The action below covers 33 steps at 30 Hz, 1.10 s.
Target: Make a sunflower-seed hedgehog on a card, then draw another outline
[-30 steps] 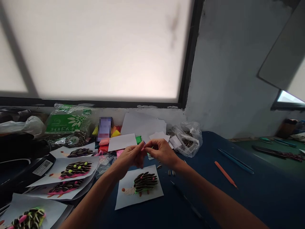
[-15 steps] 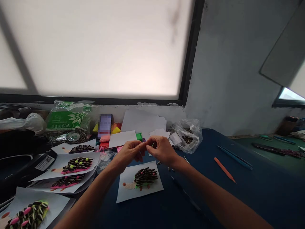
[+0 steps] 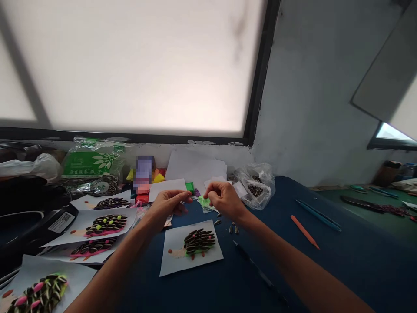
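A person's left hand and right hand hover apart above a paper card bearing a hedgehog made of sunflower seeds and coloured clay, on a dark blue table. Both hands show fingers curled and pinched narrow; whether either holds a bit of clay is too small to tell. A green clay packet lies between them, partly hidden by the right fingers. Loose seeds lie just beside the card. Finished cards at left are cut off by the frame edge.
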Each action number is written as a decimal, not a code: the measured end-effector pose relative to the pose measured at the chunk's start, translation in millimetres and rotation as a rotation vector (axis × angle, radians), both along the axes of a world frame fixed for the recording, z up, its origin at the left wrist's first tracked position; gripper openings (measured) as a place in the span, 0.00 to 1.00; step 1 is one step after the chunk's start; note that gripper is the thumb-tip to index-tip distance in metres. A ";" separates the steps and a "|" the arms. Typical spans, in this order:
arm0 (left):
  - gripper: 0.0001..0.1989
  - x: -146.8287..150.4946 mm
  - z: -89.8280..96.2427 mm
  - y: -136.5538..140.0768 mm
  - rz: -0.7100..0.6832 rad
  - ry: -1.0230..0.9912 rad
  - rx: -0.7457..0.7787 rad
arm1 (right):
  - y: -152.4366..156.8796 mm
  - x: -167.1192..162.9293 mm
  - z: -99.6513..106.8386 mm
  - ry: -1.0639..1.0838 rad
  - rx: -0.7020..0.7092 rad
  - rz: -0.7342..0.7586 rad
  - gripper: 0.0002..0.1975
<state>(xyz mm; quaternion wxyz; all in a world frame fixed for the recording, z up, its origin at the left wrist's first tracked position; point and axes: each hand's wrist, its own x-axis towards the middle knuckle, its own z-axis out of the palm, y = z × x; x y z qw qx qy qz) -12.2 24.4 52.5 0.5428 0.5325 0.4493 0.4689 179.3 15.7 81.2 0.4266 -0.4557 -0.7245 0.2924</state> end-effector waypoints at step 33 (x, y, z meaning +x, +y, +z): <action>0.22 -9.3 -41.8 14.0 0.074 0.056 -0.101 | 12.5 17.4 -56.3 0.153 -0.277 0.050 0.07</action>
